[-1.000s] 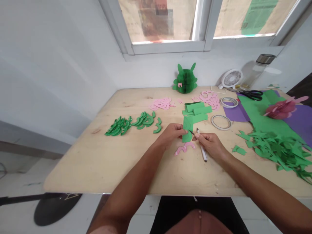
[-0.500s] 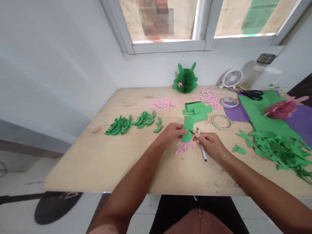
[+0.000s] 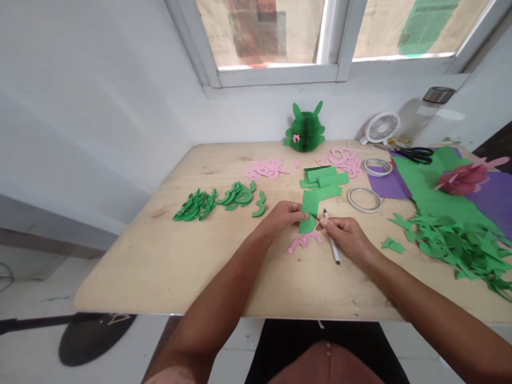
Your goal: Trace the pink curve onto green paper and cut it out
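A green paper piece (image 3: pixel 310 201) with a rounded lower end lies in front of me. My left hand (image 3: pixel 286 216) grips its left edge between thumb and fingers. My right hand (image 3: pixel 342 232) is closed on a thin dark pointed tool (image 3: pixel 314 217), whose tip meets the paper; the fingers hide the rest, so its kind cannot be made out. Partly under the right hand lies a white marker (image 3: pixel 335 252). Just below the green paper rests a pink scalloped cutout (image 3: pixel 296 246). Folded green paper strips (image 3: pixel 326 177) are stacked beyond my hands.
Green curved cutouts (image 3: pixel 196 207) lie at left, pink cutouts (image 3: pixel 267 168) behind. Two tape rolls (image 3: pixel 364 200) sit right of the strips. Green scraps (image 3: pixel 460 242), black scissors (image 3: pixel 414 154) and a pink paper figure (image 3: pixel 460 178) occupy the right. A green honeycomb figure (image 3: pixel 307 132) and fan (image 3: pixel 382 127) stand at the back.
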`<state>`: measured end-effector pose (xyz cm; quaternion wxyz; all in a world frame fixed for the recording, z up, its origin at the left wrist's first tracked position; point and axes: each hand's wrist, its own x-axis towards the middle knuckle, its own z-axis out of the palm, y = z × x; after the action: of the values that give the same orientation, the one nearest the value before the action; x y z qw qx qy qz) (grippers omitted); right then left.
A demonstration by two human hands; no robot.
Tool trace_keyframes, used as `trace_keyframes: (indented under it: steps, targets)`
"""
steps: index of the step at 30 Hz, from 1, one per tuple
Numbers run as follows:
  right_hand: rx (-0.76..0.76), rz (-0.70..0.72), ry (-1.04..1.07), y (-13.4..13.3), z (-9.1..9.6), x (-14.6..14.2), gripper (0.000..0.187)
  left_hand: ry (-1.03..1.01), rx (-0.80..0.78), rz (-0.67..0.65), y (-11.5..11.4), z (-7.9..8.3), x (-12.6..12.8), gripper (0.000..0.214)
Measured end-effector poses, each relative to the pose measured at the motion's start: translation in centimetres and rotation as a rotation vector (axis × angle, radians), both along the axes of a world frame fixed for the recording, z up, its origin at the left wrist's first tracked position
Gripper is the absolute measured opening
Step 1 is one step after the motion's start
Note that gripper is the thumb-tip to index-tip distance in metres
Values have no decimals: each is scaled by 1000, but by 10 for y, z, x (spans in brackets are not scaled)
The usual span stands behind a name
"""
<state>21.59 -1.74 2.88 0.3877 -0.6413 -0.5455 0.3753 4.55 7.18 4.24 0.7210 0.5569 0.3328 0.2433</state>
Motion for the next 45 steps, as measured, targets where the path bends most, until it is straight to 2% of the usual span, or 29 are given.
trace_keyframes:
  steps: [13, 45]
  targets:
    - [39, 19, -86, 1, 1, 3, 44, 8, 35, -38, 2, 0, -2, 20]
    - [49, 16, -137, 1, 1, 7, 43, -18, 46, -29, 2, 0, -3, 20]
